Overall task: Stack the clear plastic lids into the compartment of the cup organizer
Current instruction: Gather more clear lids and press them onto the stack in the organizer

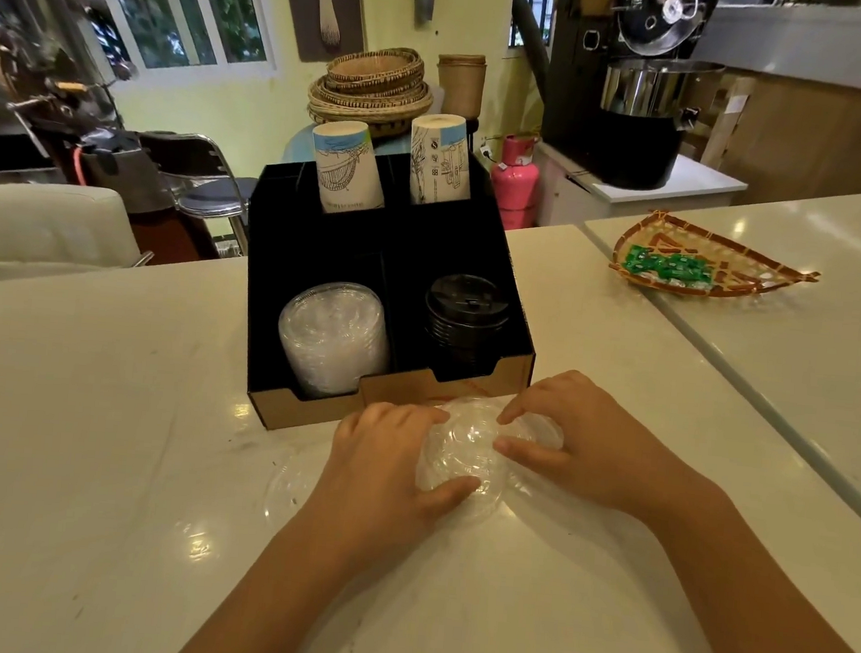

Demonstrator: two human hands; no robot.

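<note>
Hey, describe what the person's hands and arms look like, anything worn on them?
Both arms are bare up to the frame edge, with no sleeves in view. The left hand and the right hand wear no gloves, and no rings, watch or bracelets show. The fingernails look short and unpainted.

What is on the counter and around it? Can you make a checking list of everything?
Surface: pale glossy stone counter, some small marks.
Job's things: black cardboard cup organizer; stack of clear plastic lids in its front left compartment; loose clear plastic lids on the counter under the hands; another clear lid beside them.
Clutter: stack of black lids; two printed paper cup stacks; woven tray with green sweets.
Hands: left hand and right hand both gripping the loose lids.
Cables: nothing seen.
Surroundings: woven baskets, pink gas cylinder, metal machine.
</note>
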